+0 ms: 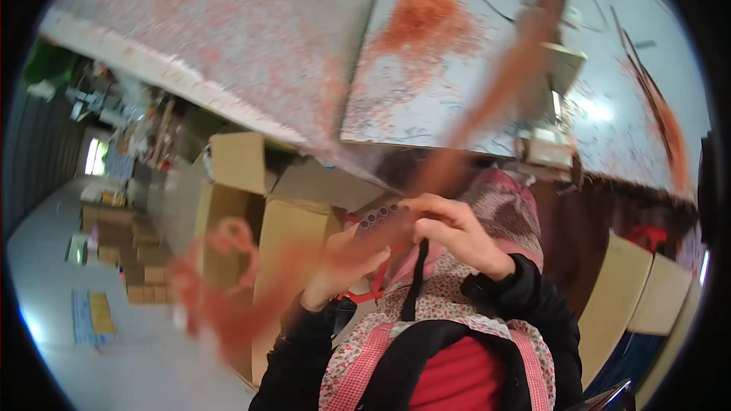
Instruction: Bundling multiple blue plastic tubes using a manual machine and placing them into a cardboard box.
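Note:
A long, fluffy orange-brown strip (487,99), smeared by motion, runs from the worktable at upper right down between my hands and trails off in a loose tangle at lower left. My right hand (461,236) pinches it with bent fingers and thumb near the middle. On its left, my left hand (343,262) is wrapped round the same strip, its fingers partly covered by it. Between both hands a dark patch with several ring-like marks (377,218) shows on or beside the strip; what it is I cannot make out.
A sewing machine (548,148) stands at the white worktable's (449,125) near edge. Orange fluff (426,21) is heaped on the tabletop, with cables behind. Open cardboard boxes (293,221) stand at left, another box (617,289) at right. A patterned apron (426,289) covers my lap.

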{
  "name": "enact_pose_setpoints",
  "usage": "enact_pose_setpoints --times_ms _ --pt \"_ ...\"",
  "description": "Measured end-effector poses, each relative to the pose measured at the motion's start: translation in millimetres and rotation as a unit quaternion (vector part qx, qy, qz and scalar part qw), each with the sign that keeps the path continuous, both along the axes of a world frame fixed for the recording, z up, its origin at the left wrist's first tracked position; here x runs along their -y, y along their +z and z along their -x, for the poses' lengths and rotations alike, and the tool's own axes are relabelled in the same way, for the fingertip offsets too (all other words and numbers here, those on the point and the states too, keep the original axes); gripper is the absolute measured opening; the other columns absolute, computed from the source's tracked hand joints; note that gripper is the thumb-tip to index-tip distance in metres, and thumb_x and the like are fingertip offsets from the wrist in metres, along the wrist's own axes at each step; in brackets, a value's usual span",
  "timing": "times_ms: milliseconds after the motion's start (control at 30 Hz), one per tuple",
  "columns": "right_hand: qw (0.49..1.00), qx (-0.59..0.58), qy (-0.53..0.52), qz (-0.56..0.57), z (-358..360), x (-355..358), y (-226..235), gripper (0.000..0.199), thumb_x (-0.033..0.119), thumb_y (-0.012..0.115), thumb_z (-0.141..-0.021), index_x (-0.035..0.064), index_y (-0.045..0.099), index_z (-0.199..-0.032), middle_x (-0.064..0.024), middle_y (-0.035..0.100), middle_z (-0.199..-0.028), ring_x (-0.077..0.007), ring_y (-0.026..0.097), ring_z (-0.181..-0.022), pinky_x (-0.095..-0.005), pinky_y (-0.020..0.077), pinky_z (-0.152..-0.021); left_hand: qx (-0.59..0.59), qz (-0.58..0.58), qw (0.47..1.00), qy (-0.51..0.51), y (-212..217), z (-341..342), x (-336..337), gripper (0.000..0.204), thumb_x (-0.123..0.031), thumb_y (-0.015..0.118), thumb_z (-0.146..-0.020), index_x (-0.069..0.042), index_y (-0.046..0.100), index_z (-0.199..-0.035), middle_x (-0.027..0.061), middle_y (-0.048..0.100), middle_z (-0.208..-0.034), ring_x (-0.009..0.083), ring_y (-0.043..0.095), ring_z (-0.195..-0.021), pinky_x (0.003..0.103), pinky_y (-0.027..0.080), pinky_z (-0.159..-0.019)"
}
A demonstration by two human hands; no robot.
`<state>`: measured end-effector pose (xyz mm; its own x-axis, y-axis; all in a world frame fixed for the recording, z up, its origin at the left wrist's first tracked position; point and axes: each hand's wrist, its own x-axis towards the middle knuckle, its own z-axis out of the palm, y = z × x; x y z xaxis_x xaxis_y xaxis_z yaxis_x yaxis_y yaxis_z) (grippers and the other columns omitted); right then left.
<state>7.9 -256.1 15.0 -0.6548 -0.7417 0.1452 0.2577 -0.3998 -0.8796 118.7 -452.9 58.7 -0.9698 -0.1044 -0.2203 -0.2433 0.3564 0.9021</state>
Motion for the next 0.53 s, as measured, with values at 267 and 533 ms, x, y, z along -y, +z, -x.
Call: enact_pose_setpoints --times_ms 267,533 --pt "0.983 -0.132 -0.122 -0.046 0 -13 -14 0.027 0.010 0.062 -0.090 0.0026 0.064 -0.115 -0.0057 0.057 -0.090 -0.0141 0.056 -0.084 -0.0273 0.0457 -0.075 -0.028 -0.064 0.996 -0.062 -32 31 -18 0.022 -0.004 0.072 -0.081 0.000 0.064 -0.101 0.0023 0.067 -0.091 0.0100 0.061 -0.083 0.028 0.050 -0.077" --pt "0.980 -0.136 -0.135 -0.045 1 -22 -17 0.029 0.012 0.062 -0.090 0.0041 0.064 -0.117 -0.0060 0.058 -0.088 -0.0148 0.054 -0.082 -0.0281 0.0454 -0.073 -0.028 -0.074 0.995 -0.062 -35 34 -29 0.021 -0.006 0.073 -0.081 -0.002 0.064 -0.099 0.0016 0.066 -0.090 0.0097 0.061 -0.081 0.027 0.050 -0.076"
